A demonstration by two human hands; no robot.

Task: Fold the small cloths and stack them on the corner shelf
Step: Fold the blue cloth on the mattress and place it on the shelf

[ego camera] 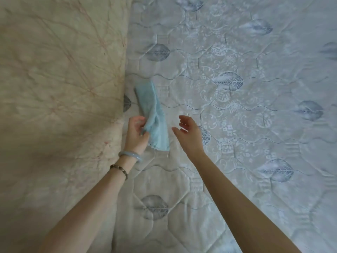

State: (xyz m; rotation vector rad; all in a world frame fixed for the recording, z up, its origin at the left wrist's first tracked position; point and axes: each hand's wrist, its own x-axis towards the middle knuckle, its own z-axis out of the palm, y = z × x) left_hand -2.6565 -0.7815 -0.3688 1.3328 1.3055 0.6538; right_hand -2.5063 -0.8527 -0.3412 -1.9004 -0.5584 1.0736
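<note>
A small light-blue cloth (153,114) hangs as a long folded strip above the left part of a quilted mattress (237,88). My left hand (135,133) pinches the cloth's lower left edge between thumb and fingers. On that wrist sit a pale bangle and a beaded bracelet. Just to the right of the cloth, my right hand (187,133) hovers with relaxed, spread fingers and holds nothing, apart from the fabric. No corner shelf is in view.
The mattress, pale with blue leaf prints and wavy stitching, fills the middle and right. Its left edge meets a beige marbled floor (54,79) with reddish veins, which takes up the left third of the view.
</note>
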